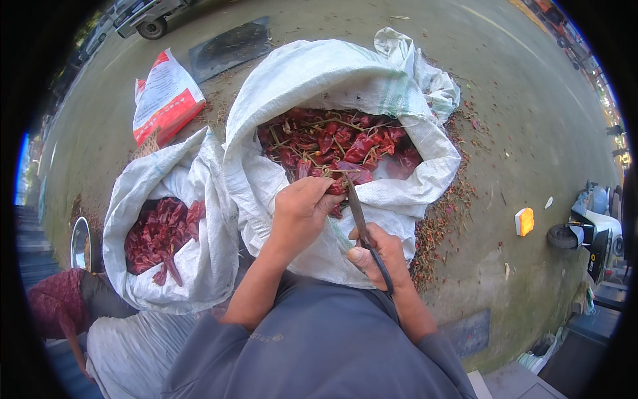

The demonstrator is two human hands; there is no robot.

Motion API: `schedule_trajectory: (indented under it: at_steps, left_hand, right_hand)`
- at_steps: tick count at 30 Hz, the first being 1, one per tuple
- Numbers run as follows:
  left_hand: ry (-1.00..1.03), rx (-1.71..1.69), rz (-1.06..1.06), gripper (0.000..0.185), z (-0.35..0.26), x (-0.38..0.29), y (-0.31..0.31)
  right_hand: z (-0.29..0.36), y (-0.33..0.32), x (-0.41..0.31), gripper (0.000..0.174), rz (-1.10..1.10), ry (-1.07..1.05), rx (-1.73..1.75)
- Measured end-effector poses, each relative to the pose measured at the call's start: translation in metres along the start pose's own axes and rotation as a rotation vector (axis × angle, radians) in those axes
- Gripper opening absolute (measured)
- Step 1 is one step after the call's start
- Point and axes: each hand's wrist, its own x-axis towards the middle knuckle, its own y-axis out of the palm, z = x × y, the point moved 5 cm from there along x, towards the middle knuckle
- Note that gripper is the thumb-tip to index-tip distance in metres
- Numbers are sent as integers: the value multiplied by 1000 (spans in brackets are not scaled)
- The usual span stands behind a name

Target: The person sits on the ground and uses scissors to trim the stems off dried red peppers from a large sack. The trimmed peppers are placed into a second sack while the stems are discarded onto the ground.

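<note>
My left hand (302, 212) pinches a dried red chili pepper (337, 187) over the near rim of a large white woven sack (304, 65). My right hand (381, 257) grips the dark handles of a pair of scissors (360, 214), whose blades reach up to the pepper's stem beside my left fingertips. Whether the blades touch the stem is unclear. Many dried red peppers with long stems (324, 139) fill the sack's mouth. To the left, a smaller white woven sack (117, 224) holds dark red peppers (167, 229), several of them lying on its folded edge.
A red and white printed bag (167, 102) stands at upper left near a dark flat sheet (229, 47). Stem scraps and bits (438, 244) litter the ground right of the large sack. A metal basin (80, 244) and another person (60, 306) are at left. A scooter (593, 229) stands at right.
</note>
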Motion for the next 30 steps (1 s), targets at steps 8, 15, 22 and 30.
schedule_trajectory:
  at_steps: [8, 15, 22, 30]
  left_hand:
    - [-350, -742, 68, 12, 12, -16, 25]
    - [-616, -1000, 241, 20, 19, -51, 50]
    - [-508, -577, 60, 21, 59, 25, -11]
    - [-145, 691, 431, 23, 131, 111, 18]
  right_hand:
    - [8, 32, -16, 79, 315, 82, 1010]
    - [57, -81, 11, 81, 101, -642, 1201]
    - [16, -100, 16, 102, -168, -478, 1280]
    - [-30, -97, -7, 101, -358, -324, 995]
